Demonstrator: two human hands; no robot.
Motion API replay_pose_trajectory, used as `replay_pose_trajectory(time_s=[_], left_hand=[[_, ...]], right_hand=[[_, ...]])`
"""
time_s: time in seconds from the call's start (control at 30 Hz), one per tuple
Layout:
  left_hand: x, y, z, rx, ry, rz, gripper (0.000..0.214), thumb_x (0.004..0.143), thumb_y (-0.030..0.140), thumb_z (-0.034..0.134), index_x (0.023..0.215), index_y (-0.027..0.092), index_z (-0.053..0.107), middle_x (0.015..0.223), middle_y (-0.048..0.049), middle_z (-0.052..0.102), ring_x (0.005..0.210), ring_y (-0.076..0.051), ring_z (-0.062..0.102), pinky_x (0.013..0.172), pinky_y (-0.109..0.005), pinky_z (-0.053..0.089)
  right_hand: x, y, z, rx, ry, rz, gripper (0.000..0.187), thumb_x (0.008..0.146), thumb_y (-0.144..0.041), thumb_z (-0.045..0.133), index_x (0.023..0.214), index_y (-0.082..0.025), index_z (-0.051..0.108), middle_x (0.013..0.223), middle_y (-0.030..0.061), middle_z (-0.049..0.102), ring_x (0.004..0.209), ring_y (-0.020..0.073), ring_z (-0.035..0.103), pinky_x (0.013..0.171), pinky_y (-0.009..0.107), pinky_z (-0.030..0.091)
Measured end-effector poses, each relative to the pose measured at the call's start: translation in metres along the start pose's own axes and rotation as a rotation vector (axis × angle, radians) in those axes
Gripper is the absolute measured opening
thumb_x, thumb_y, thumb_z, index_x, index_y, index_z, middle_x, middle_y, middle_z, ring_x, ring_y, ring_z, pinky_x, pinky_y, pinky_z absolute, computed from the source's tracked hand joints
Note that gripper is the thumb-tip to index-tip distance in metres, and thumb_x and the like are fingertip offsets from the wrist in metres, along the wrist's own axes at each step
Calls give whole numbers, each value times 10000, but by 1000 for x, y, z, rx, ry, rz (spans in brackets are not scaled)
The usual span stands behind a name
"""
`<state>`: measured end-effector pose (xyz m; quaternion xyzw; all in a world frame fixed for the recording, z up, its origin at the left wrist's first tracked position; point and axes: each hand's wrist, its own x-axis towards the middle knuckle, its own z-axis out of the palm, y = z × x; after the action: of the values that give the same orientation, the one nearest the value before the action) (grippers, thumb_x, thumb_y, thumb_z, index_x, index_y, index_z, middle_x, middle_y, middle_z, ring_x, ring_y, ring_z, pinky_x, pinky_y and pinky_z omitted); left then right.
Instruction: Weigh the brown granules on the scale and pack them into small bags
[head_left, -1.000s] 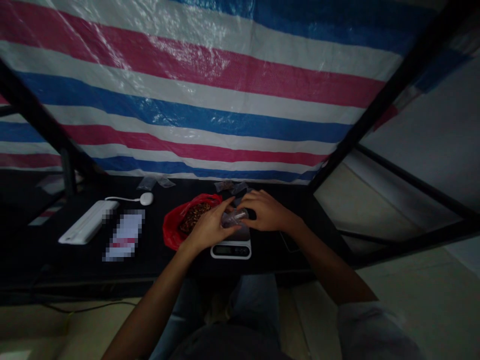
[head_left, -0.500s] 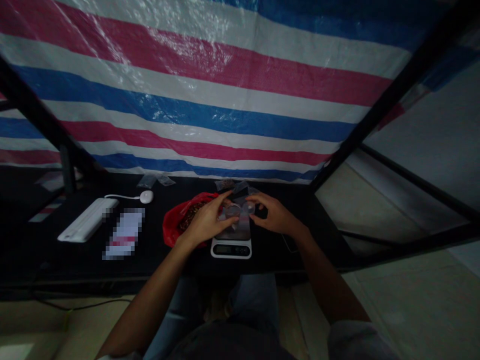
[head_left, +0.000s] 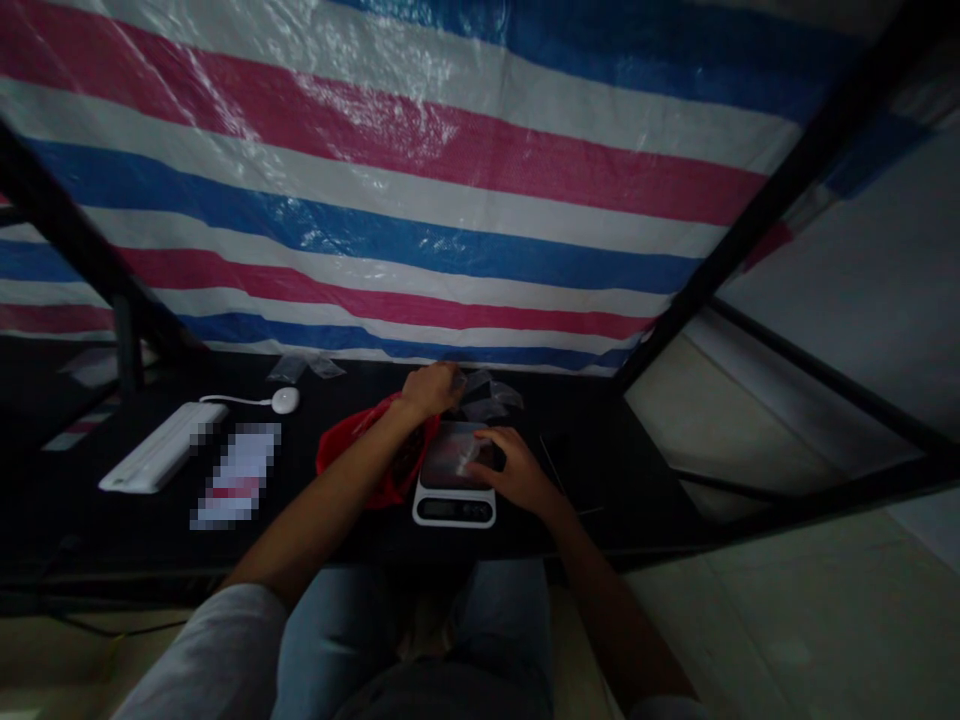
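Two hands: both bare, the only ones I have on this feed, working over the table.
Lap: blue jeans (head_left: 337, 630) fill the bottom of the view, with a grey sleeve (head_left: 202, 650) on the left arm.
Right hand (head_left: 519, 472): its fingers (head_left: 491, 442) lie spread and unclenched on a small clear plastic bag (head_left: 466, 456).
Scale: that bag sits on the dark platform of a white digital kitchen scale (head_left: 454, 508); the display is unreadable.
Left hand (head_left: 431, 390): beyond the scale, knuckles up, curled just beside loose clear bags (head_left: 487, 395); whether it grips one, I cannot tell.
Red plastic bag (head_left: 379, 462): under the left forearm, touching the scale's left side; contents hidden.
Handling: I judge any finger pressure on the platform would skew the weight, so fingers should come clear before reading.
Table: the black table (head_left: 615, 480) carries a white oblong device (head_left: 161, 447), a corded round white device (head_left: 285, 400) and a pixelated card (head_left: 236, 475).
Far edge: two small clear bags (head_left: 304, 367) lie before a striped tarpaulin (head_left: 375, 200).
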<state>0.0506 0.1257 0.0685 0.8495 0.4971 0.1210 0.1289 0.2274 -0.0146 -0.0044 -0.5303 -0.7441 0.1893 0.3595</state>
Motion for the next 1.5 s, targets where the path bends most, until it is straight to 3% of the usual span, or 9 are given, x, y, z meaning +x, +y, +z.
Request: replay_pose_trajectory(time_s=[0.27, 0.53, 0.73, 0.83, 0.97, 1.1, 1.2, 1.3, 1.5], left_hand=[[10, -3, 1, 34, -29, -107, 509, 870, 509, 636, 1275, 201, 664, 1235, -175, 725, 1149, -361, 685, 918, -390, 536], [-26, -13, -26, 28, 27, -74, 591, 921, 515, 570, 1407, 181, 529, 1401, -180, 622, 1224, -327, 637, 960, -382, 512], [-107, -45, -47, 27, -90, -122, 290, 946, 281, 455, 975, 192, 729, 956, -147, 773, 910, -285, 742, 770, -325, 525], [-168, -57, -55, -71, -160, -109, 295, 952, 373, 456, 1017, 268, 724, 948, -87, 780, 879, -266, 742, 758, -323, 524], [-217, -71, -51, -10, 14, -631, 676, 927, 739, 277, 906, 206, 692, 857, -154, 758, 854, -378, 733, 695, -419, 530], [-204, -89, -22, -148, -49, -592, 631, 891, 724, 384, 938, 163, 669, 901, -193, 760, 920, -380, 734, 754, -407, 539], [-179, -95, -7, -317, 35, -434, 441, 918, 510, 421, 1051, 163, 658, 1024, -162, 763, 944, -315, 732, 813, -372, 536], [-167, -93, -15, -399, 143, -372, 419, 901, 442, 428, 1101, 150, 652, 1036, -142, 758, 907, -300, 720, 824, -384, 542], [-172, -96, -40, -627, 174, -223, 534, 809, 367, 516, 1274, 118, 598, 1173, -110, 737, 1022, -285, 696, 946, -396, 556]], right_hand=[[-8, -33, -4, 13, 128, -68, 217, 923, -224, 620, 1131, -242, 679, 1120, 84, 693, 1086, 244, 629, 978, 412, 506], [37, -79, 34, -10, -285, -263, 214, 991, -139, 536, 1067, -220, 720, 1043, 54, 739, 999, 189, 688, 910, 308, 523], [88, -78, 55, -197, -423, -316, 273, 886, 6, 578, 1022, -173, 733, 1103, 95, 733, 1054, 213, 680, 949, 315, 510], [100, -76, 53, -285, -445, -346, 276, 882, 10, 563, 1001, -174, 731, 1092, 100, 724, 1044, 224, 670, 935, 329, 514], [107, -71, 42, -330, -194, -304, 269, 939, -129, 582, 1177, -197, 688, 1199, 116, 667, 1140, 257, 613, 1004, 394, 492], [122, -62, 42, -347, -69, -144, 529, 840, -232, 754, 1339, -154, 595, 1341, 182, 600, 1255, 329, 538, 1075, 482, 428], [134, -57, 46, -312, -188, -16, 199, 866, -196, 707, 1060, -153, 717, 1022, 138, 725, 999, 287, 651, 899, 406, 495], [140, -59, 42, -284, -185, -10, 156, 941, -189, 591, 853, -160, 716, 810, 77, 716, 779, 213, 649, 751, 319, 479], [135, -59, 23, -102, -53, -15, 137, 952, -196, 589, 953, -158, 721, 868, 37, 726, 778, 165, 647, 745, 268, 479]])
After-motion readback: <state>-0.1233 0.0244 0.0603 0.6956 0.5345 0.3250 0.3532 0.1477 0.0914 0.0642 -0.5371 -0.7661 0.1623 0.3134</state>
